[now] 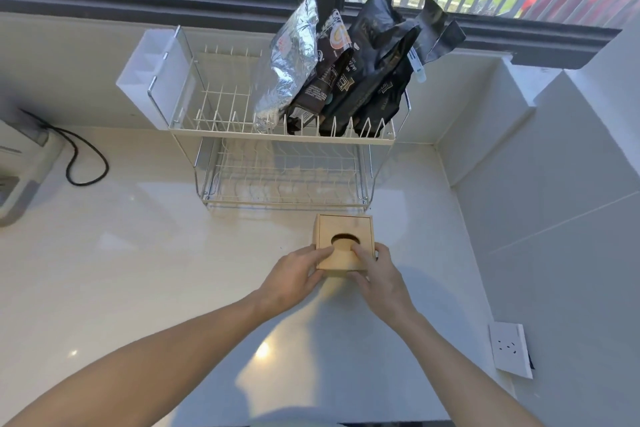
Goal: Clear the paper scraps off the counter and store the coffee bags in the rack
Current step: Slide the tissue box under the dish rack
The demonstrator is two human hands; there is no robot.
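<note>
Several coffee bags stand in the upper tier of a white wire rack (242,135): a crinkled silver bag (291,59) on the left, a dark brown printed bag (327,76) beside it, and black bags (377,69) on the right. A small wooden box (346,230) with an oval hole in its top sits on the white counter (138,253) in front of the rack. My left hand (294,276) grips its near left corner, thumb on top. My right hand (375,270) holds its near right side, a finger at the hole. No paper scraps show.
The rack's lower tier holds nothing, and a white cutlery holder (156,73) hangs on its left end. A black cable (86,163) and a pale appliance (20,170) lie at the left edge. A tiled wall with a socket (509,350) bounds the right side; a window runs behind.
</note>
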